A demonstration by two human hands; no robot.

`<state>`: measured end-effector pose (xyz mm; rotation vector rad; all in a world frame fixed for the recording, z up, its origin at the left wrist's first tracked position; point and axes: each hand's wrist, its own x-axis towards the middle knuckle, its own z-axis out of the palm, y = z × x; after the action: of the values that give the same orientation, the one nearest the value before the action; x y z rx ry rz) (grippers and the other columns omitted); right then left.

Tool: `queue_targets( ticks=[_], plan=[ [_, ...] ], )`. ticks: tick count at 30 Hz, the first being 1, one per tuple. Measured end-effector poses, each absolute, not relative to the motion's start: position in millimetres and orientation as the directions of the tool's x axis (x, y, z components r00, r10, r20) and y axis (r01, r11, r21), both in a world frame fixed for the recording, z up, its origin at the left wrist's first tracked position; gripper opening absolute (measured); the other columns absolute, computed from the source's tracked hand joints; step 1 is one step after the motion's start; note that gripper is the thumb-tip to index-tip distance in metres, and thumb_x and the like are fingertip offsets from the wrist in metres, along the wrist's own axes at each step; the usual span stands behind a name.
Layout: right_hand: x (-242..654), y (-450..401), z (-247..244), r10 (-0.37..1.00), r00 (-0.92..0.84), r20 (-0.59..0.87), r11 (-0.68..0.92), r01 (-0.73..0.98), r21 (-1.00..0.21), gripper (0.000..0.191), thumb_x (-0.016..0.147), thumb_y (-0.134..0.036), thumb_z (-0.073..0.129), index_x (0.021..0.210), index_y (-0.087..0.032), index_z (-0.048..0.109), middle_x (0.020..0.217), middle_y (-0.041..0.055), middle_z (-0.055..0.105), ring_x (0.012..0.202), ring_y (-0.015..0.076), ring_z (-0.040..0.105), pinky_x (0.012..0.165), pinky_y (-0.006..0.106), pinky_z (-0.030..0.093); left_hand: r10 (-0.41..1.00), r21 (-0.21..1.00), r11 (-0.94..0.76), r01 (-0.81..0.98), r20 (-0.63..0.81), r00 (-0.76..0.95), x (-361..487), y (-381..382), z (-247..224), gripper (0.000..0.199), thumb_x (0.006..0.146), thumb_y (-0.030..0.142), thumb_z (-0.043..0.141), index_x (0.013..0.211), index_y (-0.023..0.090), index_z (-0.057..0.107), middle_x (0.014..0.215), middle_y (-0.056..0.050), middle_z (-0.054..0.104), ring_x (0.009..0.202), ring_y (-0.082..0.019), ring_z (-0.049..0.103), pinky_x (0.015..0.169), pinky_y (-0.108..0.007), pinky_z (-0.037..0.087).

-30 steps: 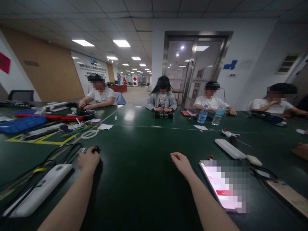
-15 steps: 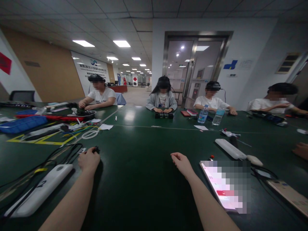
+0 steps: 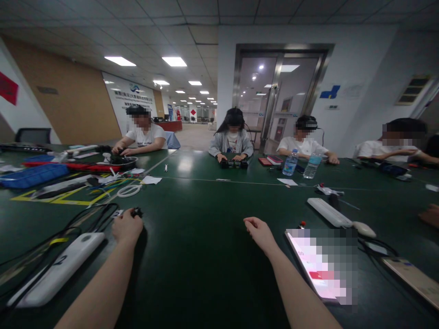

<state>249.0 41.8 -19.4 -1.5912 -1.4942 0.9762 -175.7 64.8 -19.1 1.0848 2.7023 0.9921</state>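
My left hand [image 3: 126, 227] rests on the dark green table [image 3: 195, 246], its fingers closed around a small black object [image 3: 137, 212] that sticks out at the fingertips. Its kind is too small to make out. Black cables [image 3: 98, 220] and a white power strip [image 3: 65, 269] marked "2" lie just left of that hand. My right hand [image 3: 258, 232] is on the table too, fingers curled in and nothing showing in them. A phone [image 3: 308, 265] with a lit, partly blurred screen lies to its right.
Across the table a person [image 3: 231, 141] holds a black device [image 3: 234, 163]; other people sit on either side. Two water bottles [image 3: 312, 165] stand at centre right. A white power strip [image 3: 327, 212] lies nearer. Blue trays [image 3: 34, 176], tools and wires crowd the left.
My hands stay in nearly the same places, and the view has shifted very slightly. Across the table, the person's hands have moved a little apart on the black device.
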Motion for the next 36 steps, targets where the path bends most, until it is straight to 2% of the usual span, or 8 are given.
queue_targets(
  ticks=[4, 13, 25, 30, 36],
  plan=[
    [251, 44, -24, 0.998, 0.035, -0.058, -0.067, 0.44, -0.896, 0.029, 0.08, -0.036, 0.049, 0.1, -0.019, 0.063, 0.077, 0.0028, 0.061, 0.072, 0.0167, 0.058, 0.06, 0.027, 0.042, 0.629, 0.504, 0.595, 0.626, 0.192, -0.753, -176, 65, -19, 0.045, 0.079, 0.03, 0.047, 0.121, 0.019, 0.057, 0.119, -0.02, 0.054, 0.108, -0.034, 0.053, 0.085, -0.045, 0.045],
    [250, 42, -20, 0.997, 0.027, -0.066, -0.071, 0.457, -0.887, 0.028, 0.082, -0.035, 0.048, 0.101, -0.019, 0.062, 0.079, 0.0024, 0.061, 0.073, 0.0165, 0.057, 0.061, 0.027, 0.043, 0.646, 0.476, 0.614, 0.629, 0.154, -0.747, -169, 60, -11, 0.046, 0.081, 0.033, 0.044, 0.124, 0.019, 0.053, 0.123, -0.02, 0.052, 0.111, -0.035, 0.052, 0.086, -0.044, 0.044],
    [249, 39, -15, 0.997, 0.032, -0.075, -0.081, 0.454, -0.887, 0.027, 0.083, -0.032, 0.047, 0.102, -0.019, 0.062, 0.078, 0.0023, 0.06, 0.072, 0.0163, 0.057, 0.062, 0.028, 0.044, 0.596, 0.497, 0.647, 0.578, 0.143, -0.79, -167, 60, -9, 0.044, 0.08, 0.033, 0.045, 0.119, 0.015, 0.057, 0.118, -0.022, 0.055, 0.111, -0.036, 0.051, 0.087, -0.045, 0.043],
    [250, 41, -18, 0.998, 0.027, -0.063, -0.069, 0.452, -0.89, 0.029, 0.083, -0.034, 0.048, 0.102, -0.019, 0.062, 0.078, 0.0023, 0.06, 0.073, 0.0163, 0.057, 0.063, 0.028, 0.044, 0.552, 0.547, 0.645, 0.534, 0.149, -0.82, -163, 58, -7, 0.044, 0.08, 0.032, 0.046, 0.119, 0.014, 0.056, 0.123, -0.024, 0.05, 0.115, -0.037, 0.048, 0.088, -0.046, 0.041],
    [251, 42, -20, 0.998, 0.024, -0.061, -0.065, 0.445, -0.893, 0.028, 0.083, -0.034, 0.048, 0.102, -0.02, 0.062, 0.079, 0.0023, 0.061, 0.072, 0.0159, 0.057, 0.062, 0.027, 0.044, 0.545, 0.548, 0.653, 0.522, 0.137, -0.827, -162, 57, -5, 0.043, 0.079, 0.031, 0.048, 0.118, 0.013, 0.056, 0.123, -0.024, 0.049, 0.116, -0.036, 0.047, 0.089, -0.045, 0.04]
  ],
)
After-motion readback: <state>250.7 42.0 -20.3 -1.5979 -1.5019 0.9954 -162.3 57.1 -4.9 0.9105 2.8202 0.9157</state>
